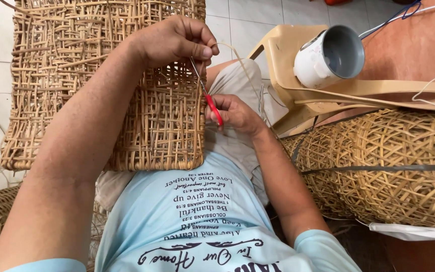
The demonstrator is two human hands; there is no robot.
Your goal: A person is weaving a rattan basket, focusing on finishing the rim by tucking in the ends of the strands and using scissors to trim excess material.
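Bg items: beige plastic chair at upper right w/ white-grey pipe fitting resting on it, open end facing cam. Round woven rattan basket at right, dark band across it. White tile floor behind. Blue wire top right.

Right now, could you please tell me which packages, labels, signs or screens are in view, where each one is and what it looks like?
Printed shirt: worn by the person, bottom centre; light blue with several lines of dark lettering, seen upside down.
White cup: on the beige plastic chair at upper right, lying on its side; a small printed patch shows on its wall, too small to make out.
No packages, signs or screens show.
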